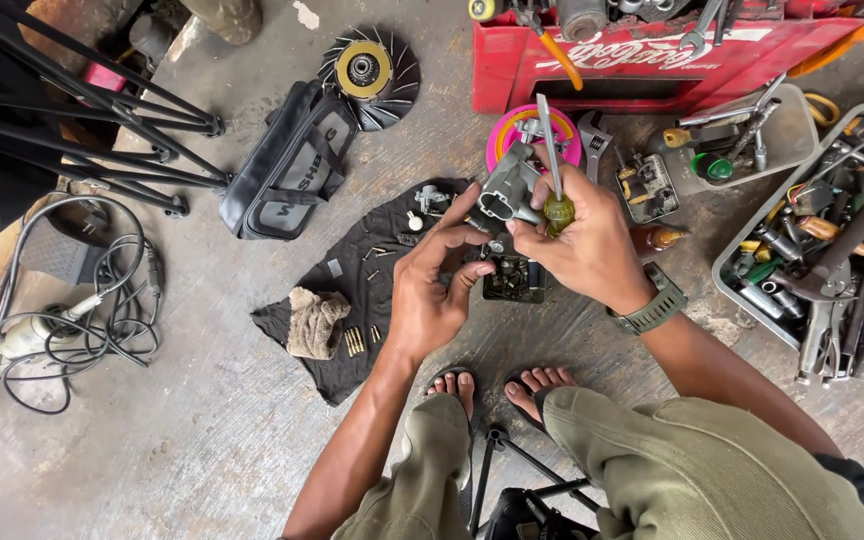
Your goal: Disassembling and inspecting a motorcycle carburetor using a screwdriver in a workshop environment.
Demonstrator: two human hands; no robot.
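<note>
While a grey metal casting [508,192] was gripped at its lower edge by the left hand [434,285], a green-handled screwdriver [553,170] was clenched in the right hand [582,245], shaft pointing up. Both were held above a dark cloth [352,300] strewn with small parts, near a tool tray [820,240].

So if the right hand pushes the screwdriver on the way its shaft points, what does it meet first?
Probably the pink round lid just past the screwdriver tip of the right hand, then the red crate; depth is unclear.
</note>
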